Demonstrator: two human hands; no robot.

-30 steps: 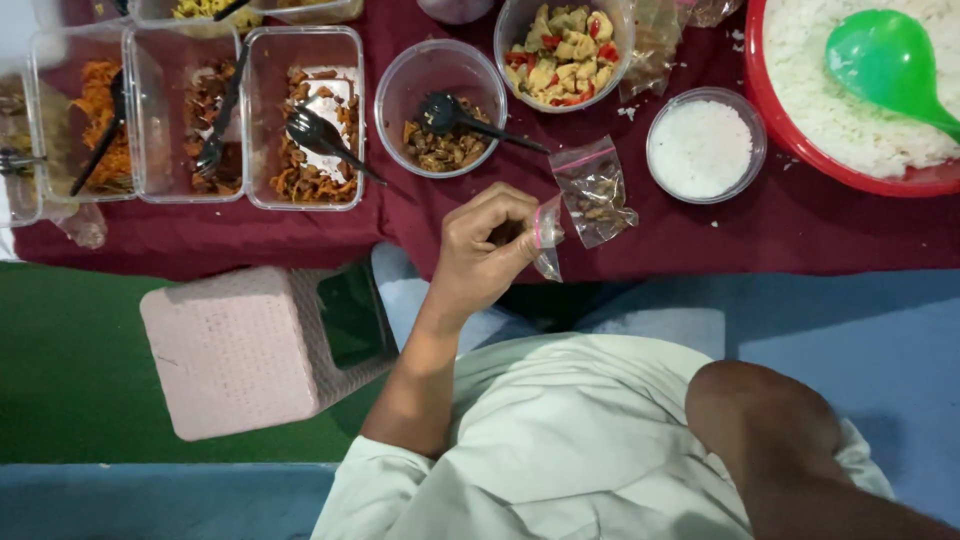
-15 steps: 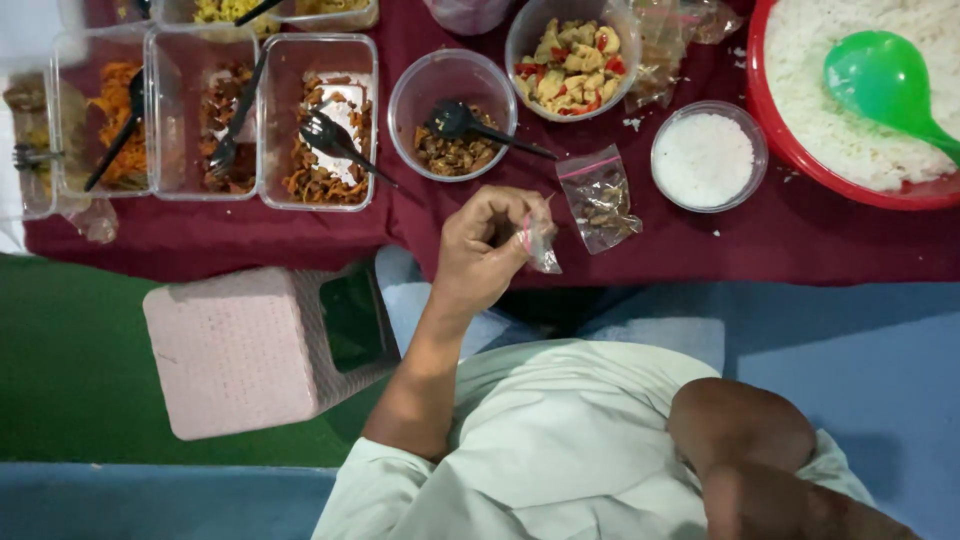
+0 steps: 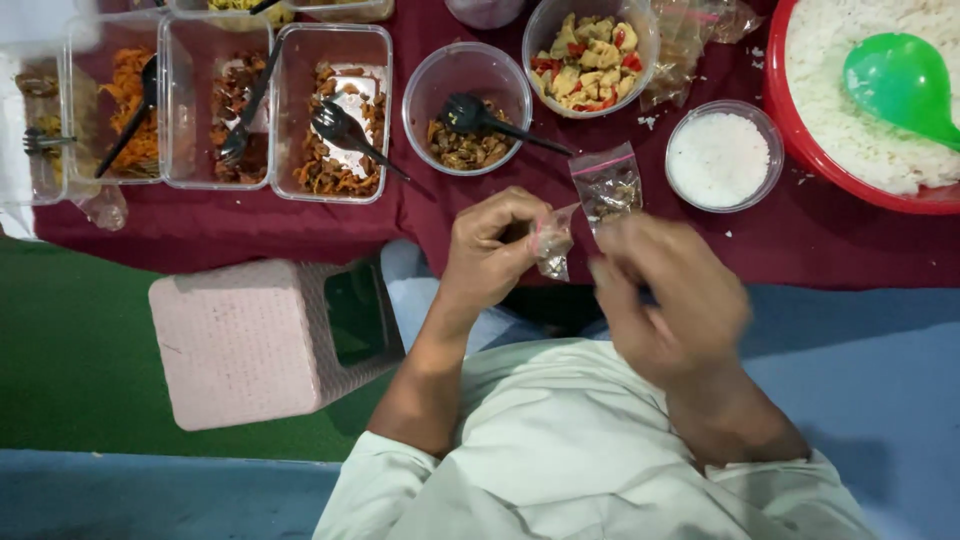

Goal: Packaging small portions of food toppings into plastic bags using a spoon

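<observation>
**Small bag pinched at the counter's edge**

We see the left hand (image 3: 490,250) curled tight, its fingertips pinching the top of a small clear bag (image 3: 552,245) with a pink strip; the bag hangs just over the near edge of the counter (image 3: 300,225), which is covered in dark red cloth. The right hand (image 3: 670,300) is blurred, just beside the bag, with fingers loosely bent; we cannot tell whether it touches the bag or grips anything.

Just beyond the bag, a second bag (image 3: 608,187) with brown filling lies flat on the cloth. Behind it stand a round tub (image 3: 466,108) of brown food with a black spoon (image 3: 490,120), a bowl (image 3: 592,55) of pale chunks with red bits, and a small tub of rice (image 3: 724,155). At the far right a red basin (image 3: 800,140) holds rice and a green ladle (image 3: 900,80). To the left, square boxes (image 3: 330,110) hold orange and brown food with black forks. A pink stool (image 3: 260,340) stands below the counter, beside the left forearm.
</observation>
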